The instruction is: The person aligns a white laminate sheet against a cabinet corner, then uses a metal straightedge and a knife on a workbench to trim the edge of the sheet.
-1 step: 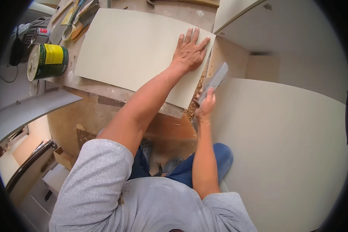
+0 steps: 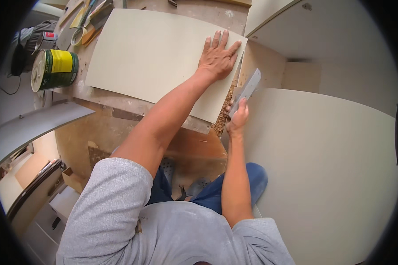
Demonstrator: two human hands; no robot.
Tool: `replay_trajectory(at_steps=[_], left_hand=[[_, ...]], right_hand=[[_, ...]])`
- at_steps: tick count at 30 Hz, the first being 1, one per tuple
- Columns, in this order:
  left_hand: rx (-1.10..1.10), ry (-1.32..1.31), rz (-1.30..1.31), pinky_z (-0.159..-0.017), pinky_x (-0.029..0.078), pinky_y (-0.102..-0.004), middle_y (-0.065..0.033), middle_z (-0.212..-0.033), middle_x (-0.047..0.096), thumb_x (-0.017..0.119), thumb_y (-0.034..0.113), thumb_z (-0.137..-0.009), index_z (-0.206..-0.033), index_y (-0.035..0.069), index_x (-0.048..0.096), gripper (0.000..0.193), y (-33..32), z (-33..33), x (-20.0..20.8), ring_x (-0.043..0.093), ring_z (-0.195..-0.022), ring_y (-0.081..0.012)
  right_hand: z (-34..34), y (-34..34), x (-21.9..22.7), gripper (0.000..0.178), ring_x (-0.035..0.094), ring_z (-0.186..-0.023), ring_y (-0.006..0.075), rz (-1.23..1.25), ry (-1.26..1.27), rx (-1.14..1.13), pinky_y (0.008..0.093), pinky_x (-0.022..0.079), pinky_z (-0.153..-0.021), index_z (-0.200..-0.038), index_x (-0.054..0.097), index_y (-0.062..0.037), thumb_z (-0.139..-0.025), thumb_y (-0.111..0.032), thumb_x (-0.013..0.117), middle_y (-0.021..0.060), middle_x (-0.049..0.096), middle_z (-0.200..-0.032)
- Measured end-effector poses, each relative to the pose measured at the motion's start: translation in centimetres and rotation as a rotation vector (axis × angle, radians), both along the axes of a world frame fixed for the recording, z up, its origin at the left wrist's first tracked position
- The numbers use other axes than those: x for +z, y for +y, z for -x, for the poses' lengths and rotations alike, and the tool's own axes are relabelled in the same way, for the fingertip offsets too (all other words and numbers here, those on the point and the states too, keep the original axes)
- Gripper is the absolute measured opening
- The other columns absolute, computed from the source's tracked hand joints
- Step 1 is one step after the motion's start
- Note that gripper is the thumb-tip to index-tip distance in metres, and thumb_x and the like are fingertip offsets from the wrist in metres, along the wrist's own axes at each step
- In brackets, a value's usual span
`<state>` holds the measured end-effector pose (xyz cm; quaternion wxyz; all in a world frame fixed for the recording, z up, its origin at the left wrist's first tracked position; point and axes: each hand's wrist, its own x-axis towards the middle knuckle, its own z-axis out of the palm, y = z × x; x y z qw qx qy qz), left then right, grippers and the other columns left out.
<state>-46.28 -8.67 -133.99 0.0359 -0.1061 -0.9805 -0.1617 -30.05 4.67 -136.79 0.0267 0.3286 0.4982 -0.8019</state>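
My left hand point(image 2: 217, 56) lies flat with spread fingers on a cream board point(image 2: 150, 53), close to its right end. Beside that end, my right hand point(image 2: 239, 115) is closed around a long, flat grey bar-like tool point(image 2: 250, 86) with a slanted tip. The tool points away from me, tilted to the right; its exact kind I cannot make out. Part of my right fingers is hidden behind it. Whether the tool touches the board's edge is not clear.
A worn workbench point(image 2: 192, 121) carries the board. At left stands a green can with a yellow label point(image 2: 59, 68), near hand tools and a tape roll point(image 2: 78, 37). A large pale panel point(image 2: 323, 168) fills the right side, with an open cabinet point(image 2: 269, 62) behind it.
My right hand and the grey tool have shifted very slightly to the right and away from me. The left hand stays on the board.
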Motion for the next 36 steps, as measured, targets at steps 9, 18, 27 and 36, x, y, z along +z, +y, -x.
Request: replay_trajectory(at_steps=[9,18,27,36], left_hand=[[0.005,0.020,-0.008,-0.127,0.009,-0.0532,-0.0159,-0.171,0.020,0.035,0.045,-0.107,-0.160,0.034,0.037,0.054,0.1,-0.4,-0.2,0.014,-0.158,-0.0364],[-0.008,0.025,-0.031,-0.127,0.011,-0.0544,-0.0163,-0.171,0.020,0.034,0.046,-0.107,-0.159,0.033,0.038,0.054,0.9,-0.1,0.2,0.017,-0.158,-0.0378],[0.015,-0.001,0.006,-0.128,0.009,-0.0535,-0.0157,-0.171,0.019,0.032,0.047,-0.108,-0.160,0.034,0.037,0.054,-0.5,-0.6,0.1,0.015,-0.158,-0.0368],[0.006,-0.011,-0.026,-0.128,0.008,-0.0532,-0.0151,-0.171,0.018,0.033,0.047,-0.108,-0.159,0.035,0.038,0.054,0.8,-0.3,0.3,0.014,-0.158,-0.0367]], right_hand=[[6.7,-1.2,-0.6,0.042,0.063,-0.076,0.0174,-0.112,0.269,0.083,0.0315,0.054,-0.070,-0.126,0.054,0.0003,-0.110,-0.038,0.047,0.0063,0.065,-0.098],[22.5,2.4,0.8,0.045,0.064,-0.096,0.0172,-0.120,0.283,0.240,0.0338,0.053,-0.084,-0.122,0.059,0.0051,-0.109,-0.036,0.047,0.0106,0.068,-0.109],[9.9,-0.7,-1.7,0.053,0.062,-0.111,0.0197,-0.158,0.319,0.195,0.0337,0.050,-0.096,-0.137,0.053,0.0069,-0.109,-0.038,0.048,0.0136,0.066,-0.124],[20.3,2.1,-0.3,0.050,0.064,-0.091,0.0182,-0.306,0.325,0.283,0.0335,0.053,-0.081,-0.116,0.059,0.0072,-0.108,-0.041,0.049,0.0130,0.067,-0.106]])
